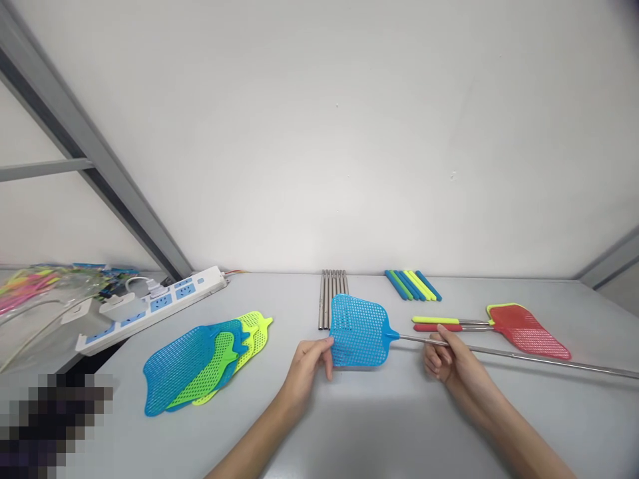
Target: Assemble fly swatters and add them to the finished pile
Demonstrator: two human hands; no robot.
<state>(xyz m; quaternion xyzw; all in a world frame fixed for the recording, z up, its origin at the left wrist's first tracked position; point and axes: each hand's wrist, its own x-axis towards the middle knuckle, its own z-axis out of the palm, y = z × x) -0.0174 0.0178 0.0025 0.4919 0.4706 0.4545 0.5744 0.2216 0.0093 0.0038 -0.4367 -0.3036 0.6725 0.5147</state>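
Note:
A blue fly swatter head (360, 330) is held up at the middle of the table, joined to a long extended metal rod (542, 359) that runs out of view on the right. My left hand (312, 362) pinches the head's left edge between thumb and fingers. Around the rod, to the right of the head's neck, my right hand (446, 356) is closed. Behind the head lies a row of short metal rods (328, 293), partly covered by it. Two fly swatters, one red (529, 330) and one yellow (434, 320), lie behind my right hand.
Blue, green and yellow swatter heads (182, 366) lie fanned out on the left. Several coloured handle sleeves (413, 285) rest near the wall. A white power strip (160, 303) with plugs stands at the back left, beside bagged colourful items (44, 286). Grey metal frame posts flank the table.

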